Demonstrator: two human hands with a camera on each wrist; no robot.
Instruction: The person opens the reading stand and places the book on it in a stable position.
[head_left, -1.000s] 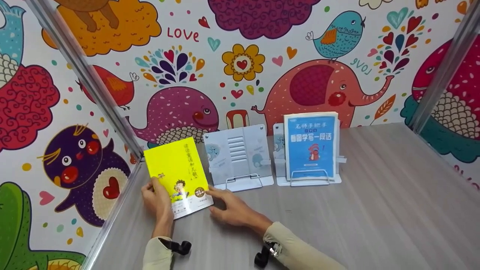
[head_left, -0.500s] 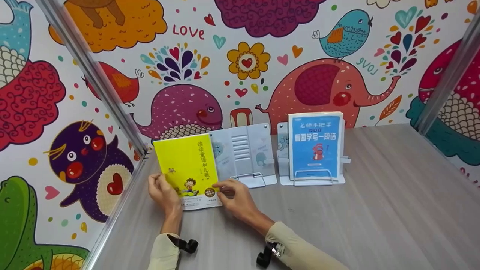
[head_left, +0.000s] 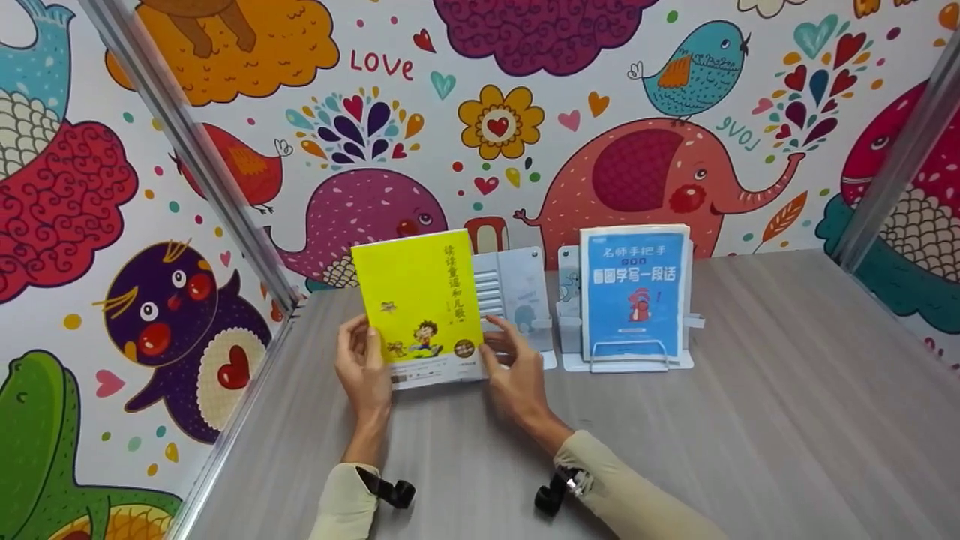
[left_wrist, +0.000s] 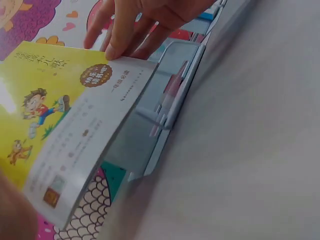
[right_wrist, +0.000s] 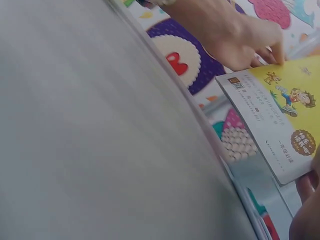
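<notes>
A yellow paperback book (head_left: pixel 412 289) with a cartoon child on its cover is held up, slightly tilted, between both hands. My left hand (head_left: pixel 366 371) grips its lower left edge, thumb on the front cover. At the lower right edge, my right hand (head_left: pixel 519 375) pinches the book between thumb and fingers. Behind the book stands a pale metal book stand (head_left: pixel 525 289), its left part hidden by the cover. The left wrist view shows the book's bottom edge above the wire ledge (left_wrist: pixel 170 95) of that stand.
To the right, a second book stand (head_left: pixel 570 345) bears a blue book (head_left: pixel 626 300) behind its wire ledge. A wall (head_left: pixel 480 45) printed with cartoon animals rises behind the grey wood-grain table (head_left: pixel 787 420). A metal post (head_left: pixel 195 165) slants down at the left.
Both hands have carried the yellow book right and up, from beside the left stand to in front of it. The blue book stays on its stand.
</notes>
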